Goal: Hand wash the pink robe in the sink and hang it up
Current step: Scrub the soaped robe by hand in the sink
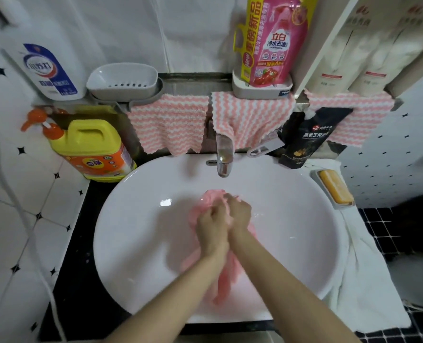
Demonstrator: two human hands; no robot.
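The pink robe (226,278) lies bunched in the middle of the white sink (136,219), wet, with one end trailing toward the front rim. My left hand (211,227) and my right hand (238,211) are pressed close together over the top of the bundle, both with fingers curled into the pink cloth. Most of the robe's upper part is hidden under my hands and forearms. The chrome tap (224,157) stands at the back of the basin; I see no stream of water from it.
A yellow detergent jug (94,149) with an orange pump stands left of the sink. A soap bar in a dish (335,186) and a white towel (364,276) lie to the right. Pink-striped cloths (170,125) hang from the shelf behind.
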